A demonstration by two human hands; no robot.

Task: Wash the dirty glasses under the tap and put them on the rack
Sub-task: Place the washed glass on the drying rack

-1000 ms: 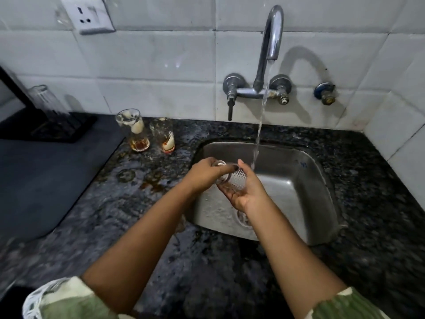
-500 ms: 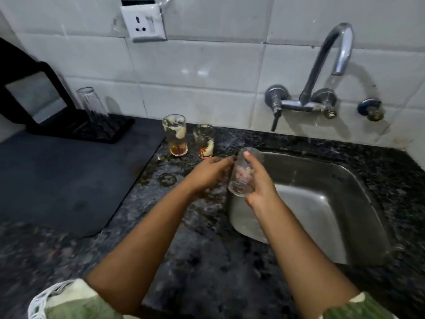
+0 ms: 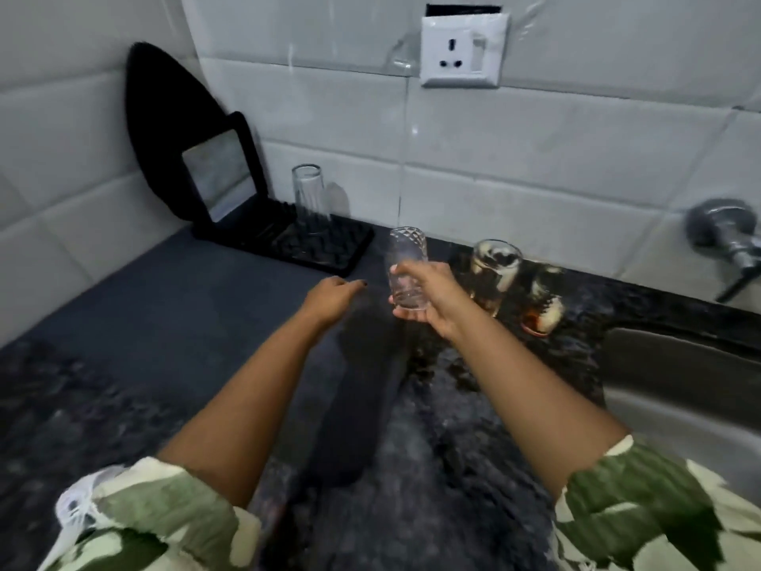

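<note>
The right hand (image 3: 428,298) holds a clean glass (image 3: 407,267) up in the air above the dark counter (image 3: 432,426). Its fingers and thumb are curled around the bottom half of the glass, and the glass is upside down, with its bumpy bottom on top. The left hand (image 3: 329,298) is just beside it on the left and holds nothing; its fingers are loosely bent and point toward the glass without touching it. Farther back, by the wall, sits the black rack (image 3: 313,245), and one tall clean glass (image 3: 309,199) stands on it already. A black mat (image 3: 164,311) lies on the counter in front of the rack. To the right of the held glass, two dirty glasses (image 3: 494,274) with brown and white stuff inside stand on the counter near the sink (image 3: 679,389). Part of the tap (image 3: 729,236) shows at the right edge, and a white wall plug (image 3: 461,51) sits high on the tiles
</note>
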